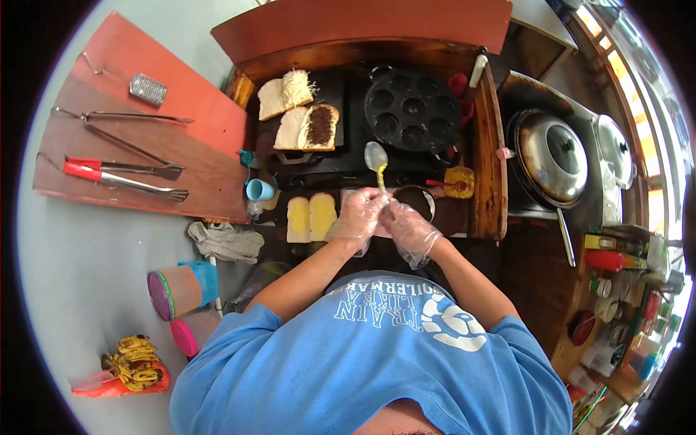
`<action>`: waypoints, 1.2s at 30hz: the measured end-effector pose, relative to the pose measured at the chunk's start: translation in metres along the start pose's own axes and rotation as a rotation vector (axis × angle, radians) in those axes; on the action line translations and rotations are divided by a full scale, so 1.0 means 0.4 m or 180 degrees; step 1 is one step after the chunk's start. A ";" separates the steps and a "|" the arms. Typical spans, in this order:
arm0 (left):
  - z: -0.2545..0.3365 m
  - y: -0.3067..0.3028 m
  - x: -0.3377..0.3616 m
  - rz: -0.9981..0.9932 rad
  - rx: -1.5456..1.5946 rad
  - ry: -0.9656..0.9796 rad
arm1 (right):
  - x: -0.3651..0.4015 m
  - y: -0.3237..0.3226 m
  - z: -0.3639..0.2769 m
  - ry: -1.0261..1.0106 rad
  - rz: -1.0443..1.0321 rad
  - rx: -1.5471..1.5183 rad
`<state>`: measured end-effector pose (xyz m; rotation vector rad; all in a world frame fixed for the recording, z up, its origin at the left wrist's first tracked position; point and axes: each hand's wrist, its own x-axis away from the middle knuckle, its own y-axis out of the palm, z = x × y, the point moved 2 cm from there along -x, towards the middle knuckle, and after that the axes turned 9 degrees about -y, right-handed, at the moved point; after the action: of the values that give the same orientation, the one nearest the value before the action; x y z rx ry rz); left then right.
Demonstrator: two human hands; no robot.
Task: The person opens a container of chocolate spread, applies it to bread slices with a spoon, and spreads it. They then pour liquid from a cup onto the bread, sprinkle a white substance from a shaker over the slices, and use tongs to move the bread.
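Note:
My left hand [358, 216] and my right hand [412, 230], both in clear plastic gloves, meet in front of my body. Their closed fingers come together at the handle of a metal spoon [375, 155], which points away from me with yellow spread on its neck. Left of my left hand lie two bread slices [311, 217] coated with pale yellow spread. A round container with dark contents [415, 203] sits just beyond my right hand, partly covered by it. Beside it stands a small tub smeared with yellow [459, 183], with a red handle in it.
On the black griddle [341, 168] lie bread slices with shreds [297, 88] and with dark topping [320, 126], beside a round-hollowed pan [412, 109]. A lidded wok [551, 156] stands right. Tongs [127, 177] and a grater [148, 89] hang left, above bananas [136, 362].

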<state>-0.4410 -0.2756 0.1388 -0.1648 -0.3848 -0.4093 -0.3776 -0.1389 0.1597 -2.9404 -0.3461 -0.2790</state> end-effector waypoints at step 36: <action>-0.085 -0.663 -0.262 0.2556 -0.2919 0.1804 | 0.134 0.110 0.412 0.1383 0.2630 -0.1941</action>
<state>-0.6290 -0.4864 0.0870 -1.0316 0.4628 0.2037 -0.2887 -0.1387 0.0046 -3.0949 1.1597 -0.9883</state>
